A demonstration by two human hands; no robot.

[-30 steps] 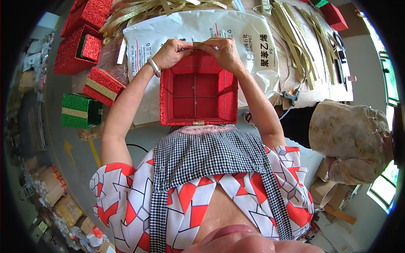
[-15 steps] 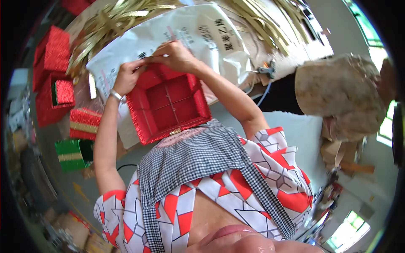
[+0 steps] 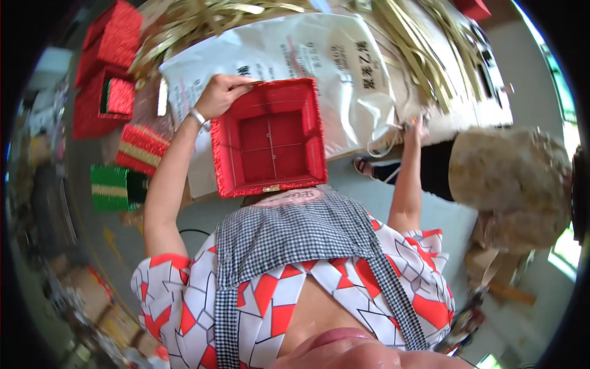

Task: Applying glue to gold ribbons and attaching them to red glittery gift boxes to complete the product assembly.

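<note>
Since the earlier frames, the right hand has left the far rim of the red box and moved out to the right, while the left hand stays at that rim. In the head view, the left thumb and forefinger are pressed together on the end of a short gold strip at the box's far left corner. A pale bracelet circles the left wrist. The right hand is at a small grey tool near the table edge; blur hides its fingers, so I cannot tell whether they are closed around it. A white cord loops just beside that hand.

The red box sits open side up between the person's arms, in front of the checked apron, with thin wires crossing inside it and a gold patch on its near rim. Beyond it, a white bag lies over the table, with bundles of gold ribbon farther back. To the left are a gold-banded red box and a green box, also with a gold band. At the right is another person in a stained beige garment
</note>
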